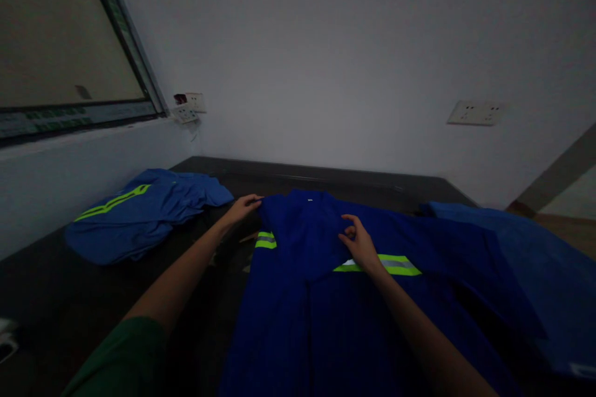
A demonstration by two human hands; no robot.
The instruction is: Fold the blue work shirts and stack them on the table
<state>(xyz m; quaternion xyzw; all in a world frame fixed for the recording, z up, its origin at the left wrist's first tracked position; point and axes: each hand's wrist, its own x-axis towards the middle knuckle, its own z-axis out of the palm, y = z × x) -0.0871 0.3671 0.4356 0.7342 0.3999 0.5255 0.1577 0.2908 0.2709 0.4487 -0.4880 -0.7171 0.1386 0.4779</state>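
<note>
"Where's the jacket (298,241)?"

"Spread over the middle of the dark tabletop (372,191), between two other blue garments."

"Which way does it point?"

"Its collar (316,198) faces away from the person, close to the far edge. The long axis runs almost straight from there toward the near side, and the lower part drops out of view at the bottom. A small pale label (310,200) shows at the collar."

"And the sleeves?"

"The right-hand sleeve (442,241) swings out sideways toward the tabletop's right edge, then slants back to the near side. The other one I can't make out."

"What about the left hand (245,205)?"

"Thumb and fingers pinched together on the jacket's left shoulder edge. That arm wears a green cuff (125,353)."

"And the right hand (359,243)?"

"Over the chest, fingers curled, thumb and forefinger apart. Whether the tips touch the cloth, I can't tell. Its wrist crosses the longer yellow-green stripe (398,264); a shorter stripe (266,240) sits on the left side."

"Where exactly are those other garments?"

"The crumpled garment (144,223) lies along the tabletop's left edge, well short of the far left corner. The paler garment (554,266) covers the right edge, partly under the sleeve."

"Beyond the far edge?"

"A pale wall (316,74), with a socket (475,113) above the far right corner."
</note>
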